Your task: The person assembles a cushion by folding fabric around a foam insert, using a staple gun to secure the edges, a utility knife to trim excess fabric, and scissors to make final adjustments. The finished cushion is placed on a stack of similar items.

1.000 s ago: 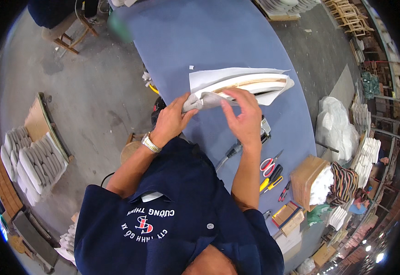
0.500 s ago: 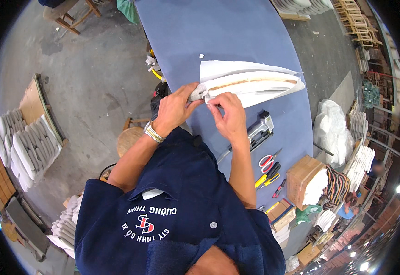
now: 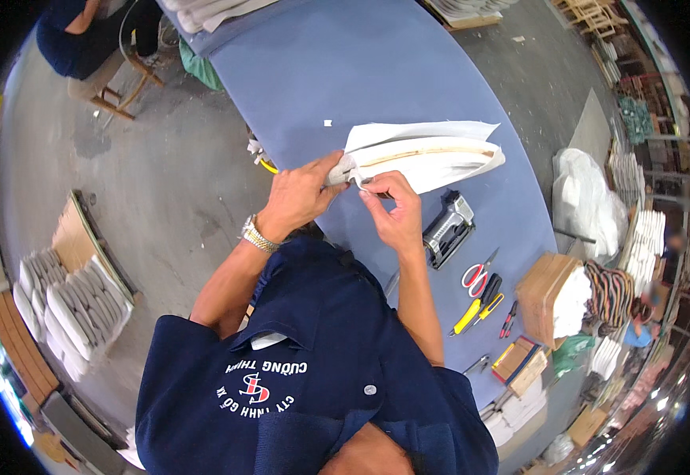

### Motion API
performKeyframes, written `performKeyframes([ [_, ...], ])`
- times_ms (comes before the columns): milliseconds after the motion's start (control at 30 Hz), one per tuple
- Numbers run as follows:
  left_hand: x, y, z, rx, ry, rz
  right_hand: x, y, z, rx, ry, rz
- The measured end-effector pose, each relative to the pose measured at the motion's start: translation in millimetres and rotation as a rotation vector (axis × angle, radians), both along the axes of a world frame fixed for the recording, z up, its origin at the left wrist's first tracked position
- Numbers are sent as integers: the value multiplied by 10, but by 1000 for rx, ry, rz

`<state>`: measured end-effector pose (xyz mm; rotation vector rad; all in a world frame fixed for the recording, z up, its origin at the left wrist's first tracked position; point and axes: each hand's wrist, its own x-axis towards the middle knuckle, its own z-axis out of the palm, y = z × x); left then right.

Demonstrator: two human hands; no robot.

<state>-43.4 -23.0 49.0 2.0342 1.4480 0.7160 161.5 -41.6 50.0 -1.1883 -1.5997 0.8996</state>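
Note:
A curved, padded panel (image 3: 432,155) in white cloth lies edge-up on the blue-topped table (image 3: 337,71). A brownish strip runs along its upper edge, with loose white fabric (image 3: 392,131) spreading on both sides. My left hand (image 3: 297,196) grips the panel's left end, thumb on the near side and fingers over the far side. Close beside it, my right hand (image 3: 396,207) pinches a fold of the white fabric between thumb and forefinger. The cloth under my fingertips is partly hidden. A metal staple gun (image 3: 449,229) lies just right of my right hand.
Red-handled scissors (image 3: 475,277), a yellow-and-black cutter (image 3: 465,317) and small red pliers (image 3: 509,317) lie along the table's right side. Beyond stands a cardboard box (image 3: 547,293). White padded pieces (image 3: 72,305) are stacked at left. A person (image 3: 96,39) sits at the far left.
The whole view has shifted, bringing the seated person at far left more into sight. My right fingers still pinch the fabric, drawn slightly up; my left hand keeps its grip.

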Motion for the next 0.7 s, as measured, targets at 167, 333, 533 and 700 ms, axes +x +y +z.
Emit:
performKeyframes([
  [167, 18, 187, 275, -6, 71, -38, 19, -12, 126, -7, 73, -53],
  [333, 95, 98, 202, 108, 34, -13, 33, -5, 227, -6, -1, -65],
  [533, 151, 23, 168, 61, -18, 91, -99, 11, 399, 205, -358, -147],
  [700, 95, 78, 113, 35, -27, 61, -30, 66, 227, 91, -191, -111],
])
